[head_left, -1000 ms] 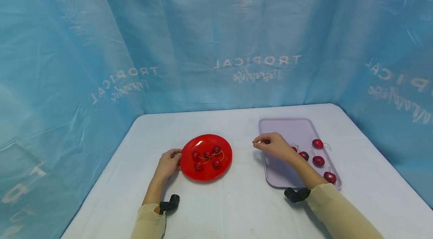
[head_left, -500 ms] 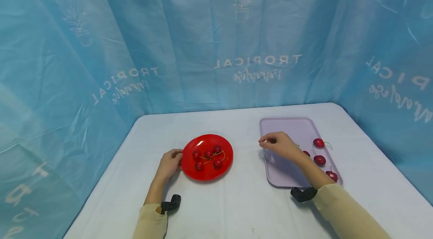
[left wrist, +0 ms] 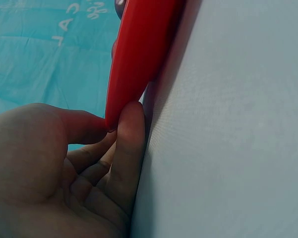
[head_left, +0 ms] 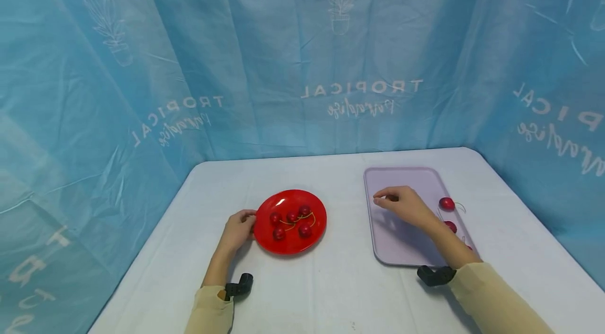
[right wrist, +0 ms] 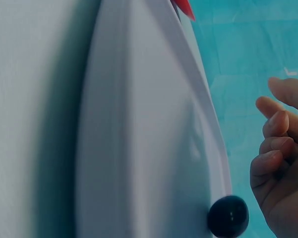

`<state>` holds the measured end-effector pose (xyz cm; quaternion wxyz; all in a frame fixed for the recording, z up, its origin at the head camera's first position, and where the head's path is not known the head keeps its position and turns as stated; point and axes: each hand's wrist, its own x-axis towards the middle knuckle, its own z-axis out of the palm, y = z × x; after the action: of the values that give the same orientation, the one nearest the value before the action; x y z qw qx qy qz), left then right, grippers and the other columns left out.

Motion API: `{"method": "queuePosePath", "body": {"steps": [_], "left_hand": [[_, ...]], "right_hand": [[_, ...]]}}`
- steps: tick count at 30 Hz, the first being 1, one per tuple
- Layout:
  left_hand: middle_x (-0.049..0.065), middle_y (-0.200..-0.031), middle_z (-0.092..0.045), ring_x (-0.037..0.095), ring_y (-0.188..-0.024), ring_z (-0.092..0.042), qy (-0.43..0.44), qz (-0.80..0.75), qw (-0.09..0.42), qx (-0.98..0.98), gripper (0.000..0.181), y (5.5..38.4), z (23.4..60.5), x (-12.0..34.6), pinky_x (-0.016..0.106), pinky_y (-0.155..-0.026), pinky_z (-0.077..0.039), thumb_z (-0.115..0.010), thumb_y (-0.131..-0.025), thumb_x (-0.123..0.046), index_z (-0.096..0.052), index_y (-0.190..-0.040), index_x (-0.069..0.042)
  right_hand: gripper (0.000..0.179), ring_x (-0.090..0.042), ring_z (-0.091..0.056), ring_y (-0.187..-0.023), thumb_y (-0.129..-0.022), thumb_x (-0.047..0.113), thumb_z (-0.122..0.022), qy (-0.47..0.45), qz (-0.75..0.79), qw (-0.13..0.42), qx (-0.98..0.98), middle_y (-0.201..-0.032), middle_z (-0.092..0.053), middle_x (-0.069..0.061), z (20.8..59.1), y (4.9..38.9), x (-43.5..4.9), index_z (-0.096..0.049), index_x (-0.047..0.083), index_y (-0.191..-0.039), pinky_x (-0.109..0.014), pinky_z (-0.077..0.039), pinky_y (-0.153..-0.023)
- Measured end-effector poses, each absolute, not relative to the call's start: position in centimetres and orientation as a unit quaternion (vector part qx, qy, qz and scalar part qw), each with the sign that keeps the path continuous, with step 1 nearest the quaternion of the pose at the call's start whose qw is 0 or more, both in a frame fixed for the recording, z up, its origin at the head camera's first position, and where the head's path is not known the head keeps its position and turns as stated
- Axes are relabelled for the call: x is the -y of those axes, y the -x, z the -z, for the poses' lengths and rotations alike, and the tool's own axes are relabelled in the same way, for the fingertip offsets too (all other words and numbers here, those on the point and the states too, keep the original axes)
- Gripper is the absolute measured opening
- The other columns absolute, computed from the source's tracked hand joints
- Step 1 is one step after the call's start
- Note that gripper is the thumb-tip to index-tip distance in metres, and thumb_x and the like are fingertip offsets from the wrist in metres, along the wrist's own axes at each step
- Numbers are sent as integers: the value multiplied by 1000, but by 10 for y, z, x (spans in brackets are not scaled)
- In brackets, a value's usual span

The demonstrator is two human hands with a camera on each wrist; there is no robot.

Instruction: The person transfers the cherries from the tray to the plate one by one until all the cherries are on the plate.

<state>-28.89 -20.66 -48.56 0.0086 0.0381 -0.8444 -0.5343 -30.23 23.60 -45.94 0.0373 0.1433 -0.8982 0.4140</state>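
Note:
A red plate (head_left: 270,237) with several red cherries (head_left: 305,230) on it sits left of centre. My left hand (head_left: 238,230) pinches its left rim, thumb on top and fingers beneath, as the left wrist view shows; that side of the plate (left wrist: 139,59) is tilted in that view. Over the lilac tray (head_left: 394,176) hovers my right hand (head_left: 404,207), fingers loosely curled and thumb apart from them, holding nothing. Along the tray's right side lie a cherry (head_left: 446,204) with its stem and others partly hidden behind the right forearm. One dark cherry (right wrist: 228,216) shows below the right hand in its wrist view.
Both the plate and the tray rest on a white-covered table (head_left: 331,292). Blue printed curtains (head_left: 264,87) hang around its back and sides. Black cameras (head_left: 437,276) are strapped to both wrists.
My right hand has shifted rightward, from the tray's left edge to farther over the tray, and its forearm now covers more cherries. The left hand has kept its grip on the plate.

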Motion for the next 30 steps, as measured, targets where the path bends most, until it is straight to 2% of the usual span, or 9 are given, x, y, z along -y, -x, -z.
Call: {"method": "queuePosePath", "body": {"steps": [12,23,30], "left_hand": [[14,-99,-63,20,-67,-62,-37,532,12,846,30,289,485,207,31,-62,-55,-49,-99,-15,-59,-122,1],[14,-97,-63,21,-67,-62,-39,534,12,845,30,291,486,208,31,-62,-55,-49,-99,-15,-59,-122,0],[13,-97,-64,21,-66,-62,-39,531,15,846,30,291,491,208,31,-61,-55,-49,-98,-16,-60,-121,0]], "right_hand": [[33,-21,-50,-68,-88,34,-69,-142,-396,47,906,-75,-57,-2,457,303,-259,-72,9,-109,-31,-41,-53],[33,-22,-52,-69,-89,32,-69,-125,-388,39,912,-75,-59,-7,455,304,-276,-72,6,-109,-34,-42,-61],[32,-20,-52,-73,-88,33,-69,-108,-362,41,925,-81,-61,-2,463,303,-288,-72,8,-109,-34,-42,-62]]}}
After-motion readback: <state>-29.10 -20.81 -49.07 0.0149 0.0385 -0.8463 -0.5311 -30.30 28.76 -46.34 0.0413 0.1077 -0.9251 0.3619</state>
